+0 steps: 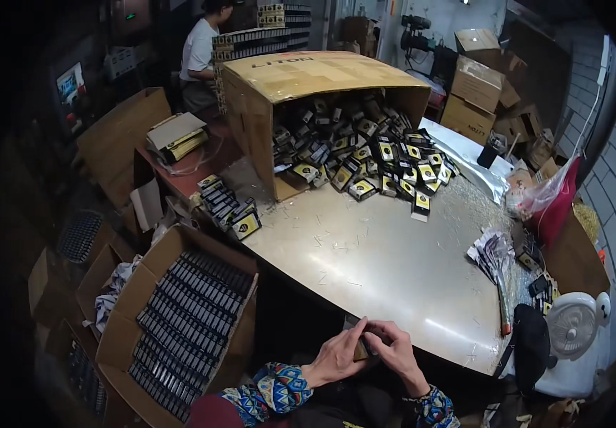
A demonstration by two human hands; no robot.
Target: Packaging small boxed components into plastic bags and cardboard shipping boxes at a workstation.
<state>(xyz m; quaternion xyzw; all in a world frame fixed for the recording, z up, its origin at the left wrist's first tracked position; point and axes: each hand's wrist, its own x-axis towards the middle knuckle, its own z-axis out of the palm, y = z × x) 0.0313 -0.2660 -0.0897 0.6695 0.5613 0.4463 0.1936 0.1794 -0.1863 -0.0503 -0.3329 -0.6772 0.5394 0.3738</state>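
Observation:
At the near edge of the table, my left hand (338, 352) and my right hand (396, 351) are closed together around a small dark box (361, 349). Fingers cover most of it, so its printed faces hardly show. A heap of small black-and-yellow boxes (386, 151) spills from a big cardboard carton (247, 128) lying on its side at the back of the table. More such boxes (246, 225) sit grouped at the table's left edge. To the left of my hands stands an open carton (126, 314) with tight rows of small dark boxes (192, 314).
Scraps of clear film litter the metal tabletop (336, 246). On the right are a crumpled silvery bundle (492, 257), a white fan (572, 327) and a pink bag (559, 196). Cartons (473, 85) are piled behind. A person (199, 53) in white stands at the far left.

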